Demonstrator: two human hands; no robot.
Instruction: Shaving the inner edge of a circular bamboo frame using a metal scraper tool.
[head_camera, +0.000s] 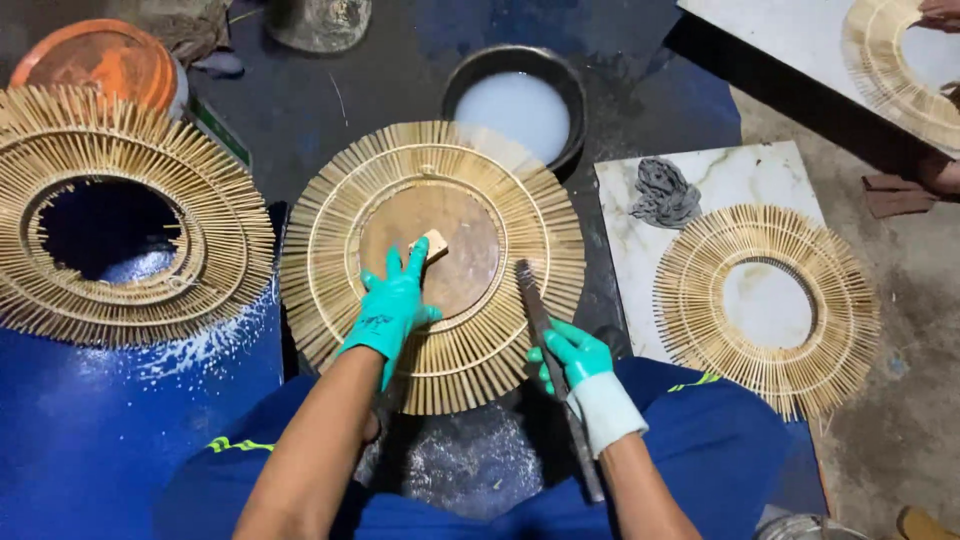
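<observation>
While gloved hands (395, 300) press, round ribbed bamboo frame (432, 262).

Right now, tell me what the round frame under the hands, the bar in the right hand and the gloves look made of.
Round frame: thin pale sticks, likely bamboo or rattan, unfinished and matte, around a brown disc.
Bar: dark, flat and dull, probably metal, perhaps a file.
Gloves on the left hand and right hand: teal, smooth coating, likely rubber; the right has a white knit cuff.

Bowl (515, 105) ahead — frames (125, 215) flanking
</observation>
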